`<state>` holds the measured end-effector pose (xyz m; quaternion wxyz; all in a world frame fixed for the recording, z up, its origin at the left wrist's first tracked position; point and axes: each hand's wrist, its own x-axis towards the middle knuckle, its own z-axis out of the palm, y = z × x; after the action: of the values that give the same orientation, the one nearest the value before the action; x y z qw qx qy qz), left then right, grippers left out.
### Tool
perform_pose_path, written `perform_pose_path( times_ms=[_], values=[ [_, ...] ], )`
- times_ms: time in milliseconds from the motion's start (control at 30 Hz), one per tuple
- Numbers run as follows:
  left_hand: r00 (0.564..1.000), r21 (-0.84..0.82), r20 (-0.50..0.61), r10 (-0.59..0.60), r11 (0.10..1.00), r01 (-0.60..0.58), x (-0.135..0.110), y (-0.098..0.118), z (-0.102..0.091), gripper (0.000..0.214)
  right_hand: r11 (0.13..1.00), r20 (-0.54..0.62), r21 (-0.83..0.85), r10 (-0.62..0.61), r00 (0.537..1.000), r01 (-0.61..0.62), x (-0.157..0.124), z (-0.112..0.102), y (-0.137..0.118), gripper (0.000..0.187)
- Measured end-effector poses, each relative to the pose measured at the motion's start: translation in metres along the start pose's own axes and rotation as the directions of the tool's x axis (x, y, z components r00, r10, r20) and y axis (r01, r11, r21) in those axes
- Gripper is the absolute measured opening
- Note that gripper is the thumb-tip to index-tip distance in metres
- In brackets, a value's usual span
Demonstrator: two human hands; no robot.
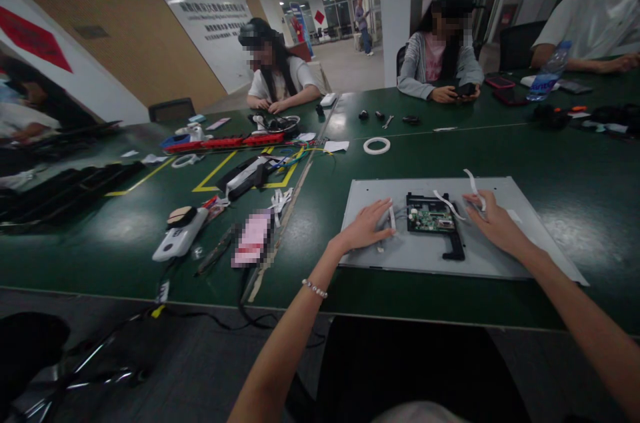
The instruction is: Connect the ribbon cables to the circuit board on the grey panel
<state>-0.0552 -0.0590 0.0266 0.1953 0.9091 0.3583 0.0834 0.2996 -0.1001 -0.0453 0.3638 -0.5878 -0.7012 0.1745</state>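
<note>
A grey metal panel (520, 236) lies flat on the green table in front of me. A green circuit board in a black frame (433, 217) is mounted near its middle, with white flat ribbon cables (447, 203) running off it. My left hand (367, 226) rests flat on the panel's left part, fingers stretched out, fingertips by a short white cable. My right hand (493, 219) sits to the right of the board, its fingers pinching a white ribbon cable (473, 181) that curls upward.
To the left lie a white handheld device (179, 236), a black tool, red strips (225, 141) and yellow floor-tape markings. A roll of white tape (377, 145) sits beyond the panel. Three other people sit across the table with phones, a water bottle (547, 73) and small parts.
</note>
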Motion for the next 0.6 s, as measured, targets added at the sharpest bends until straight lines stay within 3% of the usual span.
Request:
perform_pose_path(
  times_ms=[267, 433, 600],
  values=[
    [0.998, -0.048, -0.035, 0.052, 0.997, -0.054, 0.002, 0.008, 0.002, 0.057, 1.000, -0.005, 0.011, -0.007, 1.000, 0.007, -0.001, -0.002, 0.000, 0.044],
    [0.998, -0.126, -0.066, 0.008, 0.992, -0.017, 0.003, 0.013, -0.002, 0.051, 0.990, -0.059, 0.138, 0.034, 0.998, -0.026, -0.002, -0.002, -0.010, 0.042],
    [0.996, -0.160, -0.093, 0.015, 0.987, -0.030, 0.014, 0.027, -0.005, 0.051, 0.970, -0.020, 0.240, 0.043, 0.999, -0.037, -0.002, 0.004, -0.018, 0.044]
  ],
)
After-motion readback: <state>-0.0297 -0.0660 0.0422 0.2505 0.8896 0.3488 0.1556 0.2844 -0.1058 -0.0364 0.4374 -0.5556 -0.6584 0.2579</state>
